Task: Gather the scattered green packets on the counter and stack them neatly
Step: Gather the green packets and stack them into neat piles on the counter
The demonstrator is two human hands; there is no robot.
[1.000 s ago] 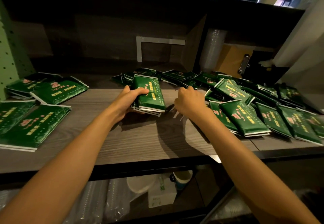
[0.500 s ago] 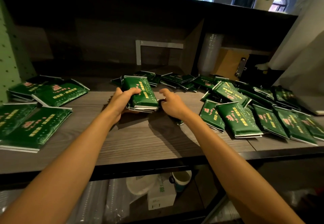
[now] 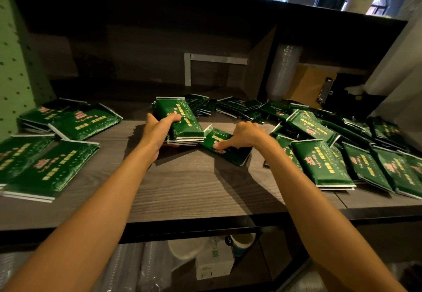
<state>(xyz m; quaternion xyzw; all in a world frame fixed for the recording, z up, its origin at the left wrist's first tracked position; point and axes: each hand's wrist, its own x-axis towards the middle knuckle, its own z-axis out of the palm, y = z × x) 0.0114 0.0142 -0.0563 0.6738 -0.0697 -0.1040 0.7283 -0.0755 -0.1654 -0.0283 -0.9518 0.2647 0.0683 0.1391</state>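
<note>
- Since the last frame my right grip (image 3: 243,135) has pulled a single packet (image 3: 230,154) out beside the stack (image 3: 182,120), and thumb and curled fingers pinch it flat on the tabletop (image 3: 182,188).
- My left grip (image 3: 159,131) wraps the stack, thumb on top.
- Loose packets (image 3: 319,163) lie heaped to the right.

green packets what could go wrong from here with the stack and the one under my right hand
The stack in the left hand is gripped from one side only, and its lower packets poke out unevenly; they may slip or fan out. The right hand holds the single packet askew beside the stack, so it could snag on the stack's edge. The right forearm passes close by the loose pile and might nudge it.
</note>
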